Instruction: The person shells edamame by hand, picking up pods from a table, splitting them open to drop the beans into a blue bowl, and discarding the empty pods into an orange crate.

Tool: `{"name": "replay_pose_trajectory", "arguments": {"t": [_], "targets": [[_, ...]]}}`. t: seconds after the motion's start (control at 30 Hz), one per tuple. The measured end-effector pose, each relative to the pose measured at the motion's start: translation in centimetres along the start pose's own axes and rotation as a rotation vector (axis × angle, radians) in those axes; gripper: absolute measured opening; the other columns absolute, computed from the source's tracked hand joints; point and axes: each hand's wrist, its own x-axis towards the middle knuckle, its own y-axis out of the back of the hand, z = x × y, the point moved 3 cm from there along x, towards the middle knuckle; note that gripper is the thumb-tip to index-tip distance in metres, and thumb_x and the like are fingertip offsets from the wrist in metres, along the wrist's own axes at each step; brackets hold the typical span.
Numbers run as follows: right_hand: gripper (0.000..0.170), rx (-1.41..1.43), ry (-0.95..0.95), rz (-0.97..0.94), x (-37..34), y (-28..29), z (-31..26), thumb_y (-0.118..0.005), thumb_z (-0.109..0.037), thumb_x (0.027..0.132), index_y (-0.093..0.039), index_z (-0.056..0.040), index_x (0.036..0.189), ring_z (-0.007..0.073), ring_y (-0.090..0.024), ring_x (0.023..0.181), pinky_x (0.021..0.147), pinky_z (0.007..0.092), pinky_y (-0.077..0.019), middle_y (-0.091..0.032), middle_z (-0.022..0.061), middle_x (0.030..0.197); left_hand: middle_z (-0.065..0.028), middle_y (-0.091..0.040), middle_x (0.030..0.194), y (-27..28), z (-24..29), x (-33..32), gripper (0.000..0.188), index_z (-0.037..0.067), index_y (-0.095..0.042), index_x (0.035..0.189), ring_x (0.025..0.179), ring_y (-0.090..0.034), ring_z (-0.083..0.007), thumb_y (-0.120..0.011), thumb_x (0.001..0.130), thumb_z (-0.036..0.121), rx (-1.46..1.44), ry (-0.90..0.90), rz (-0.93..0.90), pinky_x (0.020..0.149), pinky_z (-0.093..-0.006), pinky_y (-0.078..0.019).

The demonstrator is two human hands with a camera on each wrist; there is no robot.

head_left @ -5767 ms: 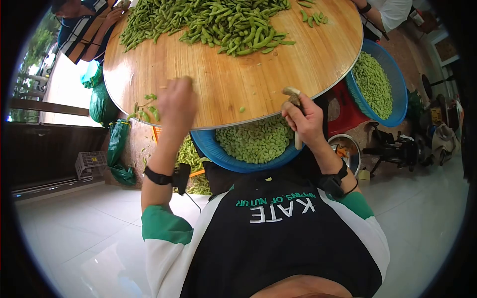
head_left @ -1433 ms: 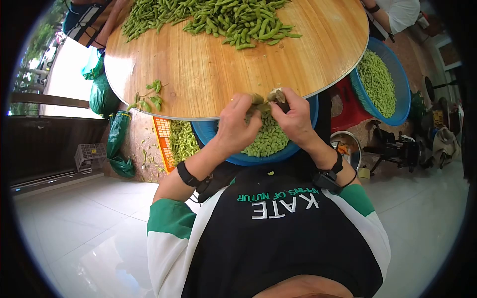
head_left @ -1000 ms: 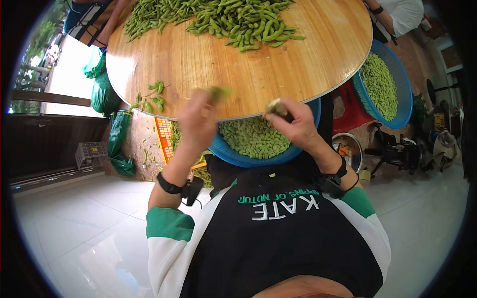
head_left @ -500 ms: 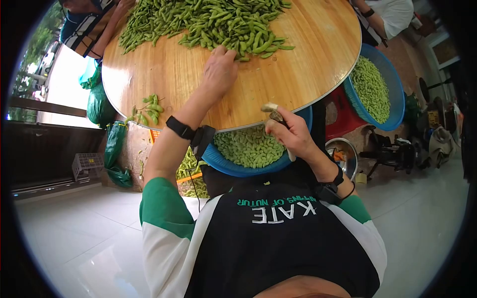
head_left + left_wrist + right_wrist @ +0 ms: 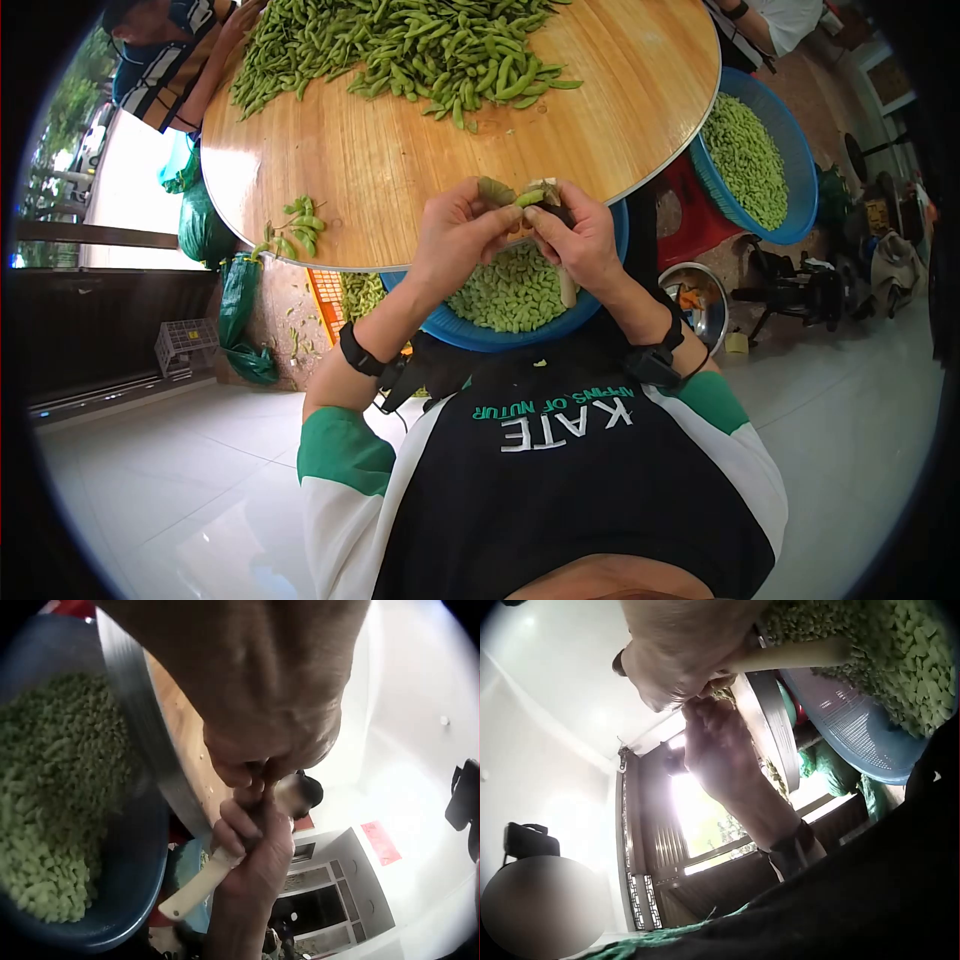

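Observation:
Over the near table edge the two hands meet at a green pod (image 5: pixel 531 197). My left hand (image 5: pixel 450 238) pinches its end between thumb and fingers; a dull green-brown piece (image 5: pixel 494 190) lies at its fingertips. In my right hand (image 5: pixel 584 242) is a tool with a pale handle (image 5: pixel 568 286), and the right thumb touches the pod. The left wrist view shows the handle (image 5: pixel 196 888) sticking out below the right fingers; its other end is hidden. Beneath the hands, shelled beans (image 5: pixel 515 295) fill a blue basin (image 5: pixel 478 340).
A large pod pile (image 5: pixel 440 50) covers the table's far side, with a few pods (image 5: pixel 303 222) at its left edge. Another blue basin (image 5: pixel 800 190) of beans and a metal bowl (image 5: pixel 712 325) stand right. An orange crate (image 5: pixel 325 300) sits below left. Two people are across the table.
From the edge of the pod pile, my left hand has come back to my right hand, and a pod is now between them. The right hand has stayed near the table edge with the tool.

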Motion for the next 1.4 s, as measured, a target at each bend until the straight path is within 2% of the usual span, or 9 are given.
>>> {"name": "replay_pose_trajectory", "arguments": {"t": [0.3,0.4,0.63,0.8,0.93,1.0,1.13,1.3,1.4], "targets": [[0.01,-0.154,0.065,0.032,-0.6,0.1,0.1,-0.059,-0.007,0.089,-0.057,-0.0012,0.097,0.0012,-0.049,0.064,0.055,0.0186,-0.0402,-0.056,-0.0035,0.074,-0.0041,-0.062,0.069,-0.6,-0.9,-0.8,0.011,-0.001,-0.059,0.086,0.055,-0.056,-0.0066,-0.066,0.084,0.008,0.075,-0.054,0.049,0.043,-0.0195,-0.043],[0.012,-0.206,0.102,0.008,-0.4,0.2,0.2,-0.055,-0.004,0.09,-0.056,-0.0007,0.102,0.002,-0.044,0.051,0.044,0.0183,-0.0351,-0.053,-0.0027,0.066,-0.0049,-0.063,0.07,-0.7,-1.3,-1.0,0.01,-0.001,-0.058,0.085,0.056,-0.057,-0.0069,-0.065,0.084,0.007,0.058,-0.062,0.047,0.042,-0.0203,-0.0437],[0.012,-0.22,0.1,-0.006,-0.3,0.7,0.4,-0.052,-0.002,0.088,-0.056,0.0002,0.099,0.003,-0.045,0.05,0.044,0.019,-0.0351,-0.054,-0.0012,0.067,-0.006,-0.063,0.07,-0.7,-1.7,-0.9,0.008,-0.001,-0.058,0.084,0.052,-0.057,-0.008,-0.061,0.086,0.006,-0.045,-0.098,0.053,0.041,-0.0207,-0.0432],[0.013,-0.077,-0.061,-0.087,0.1,1.5,0.7,-0.051,-0.001,0.087,-0.056,0.0006,0.1,0.0036,-0.044,0.048,0.042,0.0188,-0.0336,-0.056,0.0005,0.068,-0.0074,-0.063,0.069,-0.3,-2.0,-0.5,0.011,-0.002,-0.059,0.084,0.05,-0.057,-0.01,-0.056,0.089,0.008,-0.233,0.096,-0.052,0.039,-0.0209,-0.043],[0.013,-0.179,-0.019,-0.057,0.3,1.6,0.5,-0.051,-0.002,0.087,-0.056,0.0007,0.098,0.0036,-0.043,0.047,0.042,0.0186,-0.0328,-0.056,0.0005,0.067,-0.0072,-0.063,0.068,0.0,-1.8,-0.5,0.012,-0.002,-0.059,0.084,0.049,-0.057,-0.0103,-0.054,0.089,0.008,-0.156,0.068,-0.032,0.039,-0.0213,-0.0427],[0.012,-0.198,-0.06,-0.162,0.4,1.7,0.3,-0.052,-0.002,0.086,-0.056,0.0007,0.098,0.0037,-0.043,0.047,0.041,0.019,-0.0328,-0.055,0.0004,0.067,-0.0069,-0.062,0.067,0.4,-1.6,-0.5,0.011,-0.002,-0.058,0.084,0.048,-0.057,-0.0107,-0.053,0.088,0.007,-0.284,0.217,-0.155,0.038,-0.0216,-0.0424],[0.014,-0.09,-0.118,-0.209,0.3,1.5,0.1,-0.053,-0.003,0.086,-0.057,0.0007,0.099,0.0038,-0.043,0.046,0.041,0.0197,-0.0328,-0.055,0.0005,0.067,-0.0072,-0.062,0.067,0.0,-1.2,-0.7,0.01,-0.002,-0.058,0.084,0.048,-0.057,-0.0111,-0.052,0.087,0.006,-0.241,0.281,-0.175,0.038,-0.0219,-0.0421],[0.017,-0.382,0.092,-0.117,0.2,0.8,-0.4,-0.061,-0.006,0.084,-0.056,0.0001,0.1,0.0043,-0.049,0.069,0.061,0.0188,-0.041,-0.055,-0.0015,0.079,-0.0067,-0.061,0.067,-0.5,-1.6,-0.6,0.008,-0.002,-0.057,0.085,0.053,-0.058,-0.0124,-0.054,0.08,0.004,0.171,0.136,-0.033,0.042,-0.0241,-0.0428],[0.018,-0.41,0.04,-0.103,0.1,1.0,-0.4,-0.062,-0.005,0.083,-0.056,-0.0002,0.099,0.0045,-0.049,0.077,0.069,0.0191,-0.0414,-0.054,-0.0025,0.084,-0.0065,-0.06,0.065,-0.8,-0.9,-1.0,0.008,-0.003,-0.056,0.082,0.056,-0.058,-0.0131,-0.056,0.078,0.004,0.204,0.054,-0.029,0.047,-0.0279,-0.0438]]}}
